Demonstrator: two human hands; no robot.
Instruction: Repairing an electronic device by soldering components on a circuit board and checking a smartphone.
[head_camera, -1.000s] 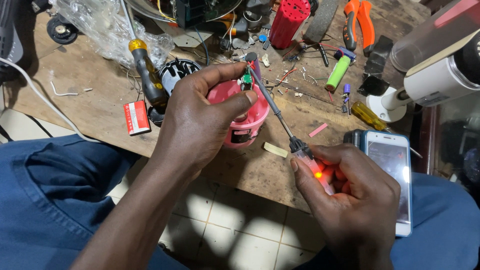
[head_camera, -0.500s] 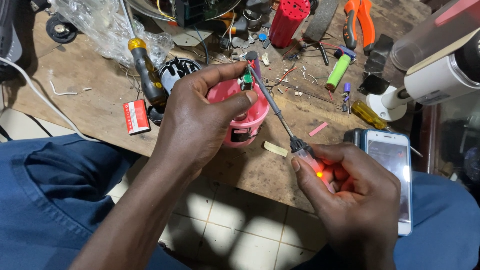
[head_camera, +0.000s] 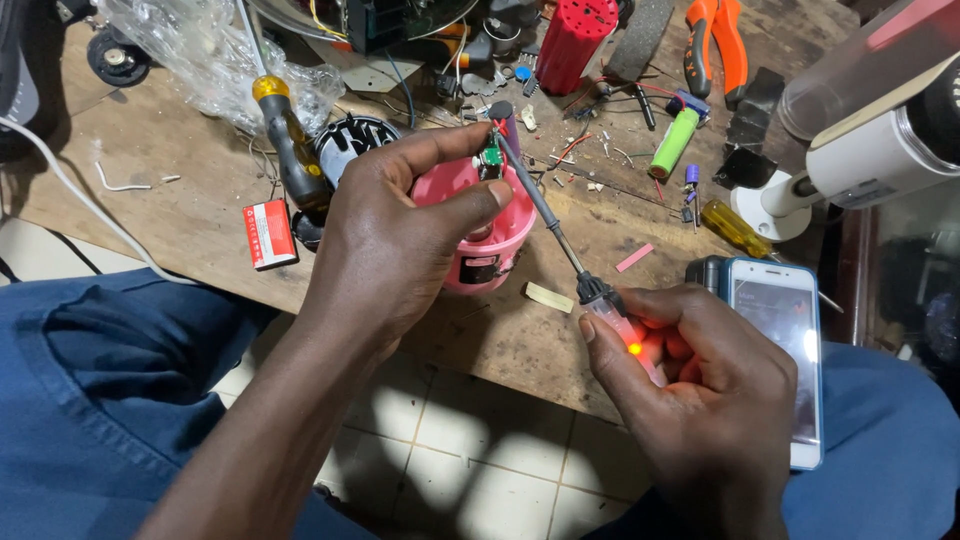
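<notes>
Soldering iron (head_camera: 560, 240) (lit) at pink housing (head_camera: 490, 235)

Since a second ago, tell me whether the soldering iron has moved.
No. The soldering iron keeps its slant, its tip at the same spot on the pink housing, with the phone alongside as before.

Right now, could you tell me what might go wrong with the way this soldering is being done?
The soldering iron, lamp lit, meets the small green circuit board beside the left hand fingertips: burn risk. The round pink plastic housing below could scorch. The right hand works over the white-cased phone; solder might drip there.
</notes>
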